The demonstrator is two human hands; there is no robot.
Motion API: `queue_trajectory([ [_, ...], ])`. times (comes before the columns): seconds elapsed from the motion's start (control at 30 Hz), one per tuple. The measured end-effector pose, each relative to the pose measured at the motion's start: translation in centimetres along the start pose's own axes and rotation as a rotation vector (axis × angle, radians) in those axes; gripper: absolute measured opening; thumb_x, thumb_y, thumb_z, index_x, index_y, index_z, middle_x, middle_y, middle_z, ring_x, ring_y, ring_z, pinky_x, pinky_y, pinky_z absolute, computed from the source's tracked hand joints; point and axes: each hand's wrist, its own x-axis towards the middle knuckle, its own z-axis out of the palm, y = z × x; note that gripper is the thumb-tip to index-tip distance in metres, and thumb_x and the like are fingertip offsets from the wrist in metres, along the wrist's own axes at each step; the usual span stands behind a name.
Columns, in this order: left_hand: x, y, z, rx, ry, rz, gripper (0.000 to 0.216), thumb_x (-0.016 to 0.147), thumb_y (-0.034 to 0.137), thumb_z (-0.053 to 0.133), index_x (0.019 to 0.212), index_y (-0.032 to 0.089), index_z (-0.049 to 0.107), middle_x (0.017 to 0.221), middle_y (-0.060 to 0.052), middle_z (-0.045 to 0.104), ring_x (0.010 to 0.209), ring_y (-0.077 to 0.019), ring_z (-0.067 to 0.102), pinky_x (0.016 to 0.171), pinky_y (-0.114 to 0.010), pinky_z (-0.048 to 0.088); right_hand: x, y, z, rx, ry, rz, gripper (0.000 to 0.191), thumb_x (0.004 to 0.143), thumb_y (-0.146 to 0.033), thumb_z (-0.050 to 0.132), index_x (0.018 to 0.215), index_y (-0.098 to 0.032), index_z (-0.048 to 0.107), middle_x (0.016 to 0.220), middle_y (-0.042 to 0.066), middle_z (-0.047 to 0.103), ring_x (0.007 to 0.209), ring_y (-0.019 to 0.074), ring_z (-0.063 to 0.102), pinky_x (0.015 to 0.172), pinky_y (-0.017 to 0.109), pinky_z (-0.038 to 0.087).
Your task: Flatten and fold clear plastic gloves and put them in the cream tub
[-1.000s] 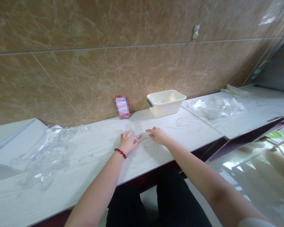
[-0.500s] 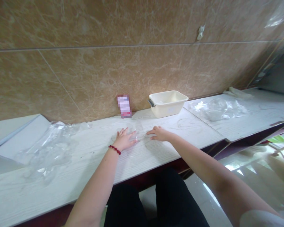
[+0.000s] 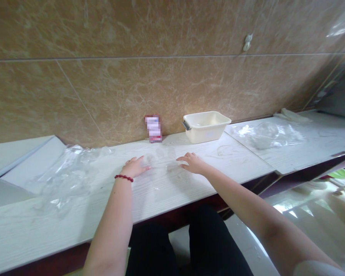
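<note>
A thin, see-through piece of plastic (image 3: 160,155), perhaps a bag, lies flat on the white wood-grain counter (image 3: 172,191) between my hands; its edges are hard to make out. At its left side is my left hand (image 3: 133,167), with a red bead bracelet at the wrist, fingers stretched and thumb apart. Opposite it, my right hand (image 3: 193,163) rests low over the counter by the plastic's right side, its fingers extended. Nothing shows in the grasp of either hand. Whether the fingertips touch the plastic, I cannot tell.
Against the tiled wall stand a cream plastic bin (image 3: 205,132) with a grey handle and a blurred phone-like item (image 3: 154,129). Clear plastic bags lie in a heap (image 3: 67,174) at left, beside a white open box (image 3: 31,165). More clear plastic (image 3: 267,135) lies at right.
My left hand has slid left, away from my right hand, off the plastic's middle. The right hand has barely moved. The whole view has shifted slightly.
</note>
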Motion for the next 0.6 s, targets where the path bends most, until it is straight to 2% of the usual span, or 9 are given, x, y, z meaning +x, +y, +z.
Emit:
queue_trajectory([
  [0.1, 0.5, -1.1, 0.0, -0.004, 0.035, -0.168, 0.069, 0.065, 0.060, 0.036, 0.120, 0.018, 0.038, 0.113, -0.018, 0.047, 0.102, -0.0327, 0.044, 0.078, -0.041, 0.035, 1.1, -1.3, -0.6, -0.003, -0.018, -0.130, 0.032, 0.079, -0.036, 0.042, 0.110, -0.033, 0.049, 0.099, 0.008, 0.047, 0.091, 0.0195, 0.041, 0.078, 0.034, 0.029],
  [0.2, 0.7, -1.9, 0.0, 0.003, 0.054, -0.248, 0.064, 0.066, 0.056, 0.037, 0.115, 0.016, 0.044, 0.110, -0.020, 0.047, 0.098, -0.0335, 0.046, 0.074, -0.040, 0.037, 2.3, -2.7, -0.7, -0.059, -0.078, -0.147, 0.029, 0.081, -0.030, 0.038, 0.104, -0.037, 0.054, 0.096, 0.006, 0.049, 0.090, 0.0212, 0.042, 0.074, 0.035, 0.032],
  [0.33, 0.7, -2.1, 0.1, -0.055, 0.076, -0.141, 0.059, 0.063, 0.056, 0.044, 0.107, 0.017, 0.050, 0.106, -0.015, 0.050, 0.095, -0.0292, 0.049, 0.079, -0.036, 0.036, 3.6, -3.9, -0.2, -0.147, -0.143, -0.146, 0.031, 0.079, -0.025, 0.036, 0.097, -0.037, 0.058, 0.095, 0.007, 0.053, 0.090, 0.0251, 0.044, 0.070, 0.038, 0.036],
  [0.43, 0.8, -1.8, 0.2, -0.168, 0.109, -0.021, 0.041, 0.064, 0.046, 0.049, 0.093, 0.018, 0.058, 0.095, -0.010, 0.056, 0.089, -0.0232, 0.052, 0.079, -0.031, 0.037, 4.3, -4.3, -0.4, -0.145, -0.177, -0.127, 0.030, 0.076, -0.025, 0.038, 0.094, -0.035, 0.061, 0.096, 0.006, 0.056, 0.091, 0.0261, 0.047, 0.069, 0.038, 0.038],
  [0.53, 1.1, -1.4, 0.3, -0.244, 0.144, 0.070, 0.022, 0.065, 0.034, 0.049, 0.076, 0.018, 0.060, 0.083, -0.007, 0.059, 0.083, -0.0195, 0.054, 0.076, -0.027, 0.038, 5.4, -4.5, -1.3, -0.119, -0.296, -0.117, 0.029, 0.072, -0.024, 0.042, 0.092, -0.033, 0.062, 0.097, 0.004, 0.059, 0.090, 0.0240, 0.050, 0.070, 0.035, 0.039],
  [0.6, 1.2, -1.0, 0.3, -0.265, 0.154, 0.086, 0.019, 0.068, 0.032, 0.046, 0.073, 0.018, 0.059, 0.078, -0.006, 0.060, 0.078, -0.0177, 0.055, 0.072, -0.026, 0.039, 6.3, -4.6, -2.0, -0.095, -0.352, -0.166, 0.030, 0.070, -0.021, 0.044, 0.092, -0.029, 0.063, 0.096, 0.003, 0.060, 0.088, 0.0212, 0.052, 0.070, 0.031, 0.040],
])
